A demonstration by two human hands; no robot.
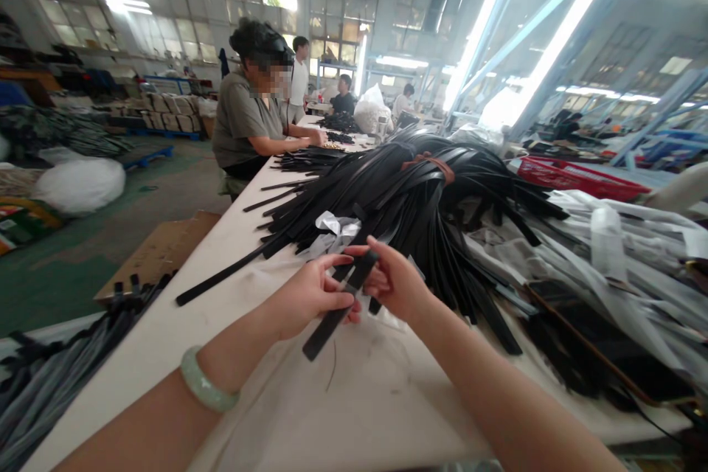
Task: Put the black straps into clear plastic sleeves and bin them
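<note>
- The left hand, at the centre of the frame, is closed in a pinch on a short black strip, thumb on top and fingers curled beneath.
- The right hand, just beside it, is half curled, its fingertips about the strip's upper end; from here I can't tell whether it grips or merely touches.
- That strip slants over the pale counter, its loose end pointing toward the bottom of the frame.
- A green bangle circles the left wrist, lower left of centre.
- Right behind the hands, a big heap of black strips sprawls across the counter, a brown tie around it; one long strip reaches out to the left.
- A crumpled clear plastic scrap sits at the heap's near edge.
- Over at the right of the frame I see whitish plastic sheeting, a dark phone-like slab and, higher up, a red basket.
- A co-worker in a grey-brown shirt stands at the counter's far left side, upper left of centre, arms over the counter.
- More strips lie at lower left, near a cardboard sheet.
</note>
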